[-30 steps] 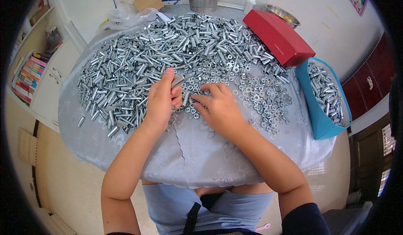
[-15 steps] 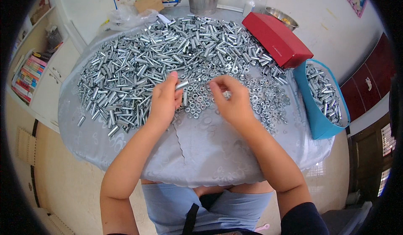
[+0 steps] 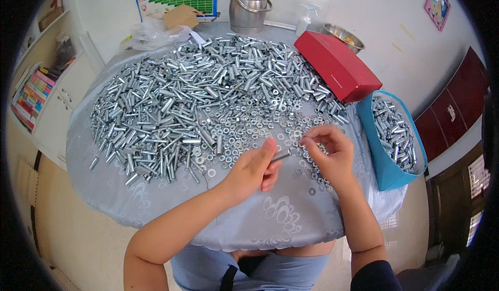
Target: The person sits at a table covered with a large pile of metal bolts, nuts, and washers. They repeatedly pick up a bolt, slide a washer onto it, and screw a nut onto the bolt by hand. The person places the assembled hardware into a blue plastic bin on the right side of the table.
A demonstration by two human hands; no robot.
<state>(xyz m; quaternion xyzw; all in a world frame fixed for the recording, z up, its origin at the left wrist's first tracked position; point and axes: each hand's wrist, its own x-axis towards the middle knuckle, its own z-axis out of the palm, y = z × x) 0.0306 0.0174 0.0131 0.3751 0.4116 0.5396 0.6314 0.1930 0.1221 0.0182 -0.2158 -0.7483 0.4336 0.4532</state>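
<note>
Your left hand (image 3: pixel 253 169) comes in from the lower left of the frame, with the forearm going up diagonally. Its fingers are curled and closed on a thin silver metal bolt (image 3: pixel 281 157), which points to the right, toward your other hand. Your right hand (image 3: pixel 330 156) comes in from the lower right, with the wrist bent and the fingers bent inward; the thumb and the first finger are pinched together just beside the free end of the bolt. I cannot tell if a small part is between them. The two hands are near each other but not touching, a little right of the centre of the frame, above the scattered small silver nuts and washers (image 3: pixel 244 140). Behind them, the big heap of silver metal sleeves and bolts (image 3: pixel 182 98) fills the upper left and the middle of the round table with the pale grey cloth (image 3: pixel 171 208). The near edge of the table, in the lower middle, has bare cloth. At the right edge stands a blue bag with metal parts (image 3: pixel 387 166), close to your right wrist, and above it lies a red rectangular box (image 3: pixel 338 65).
</note>
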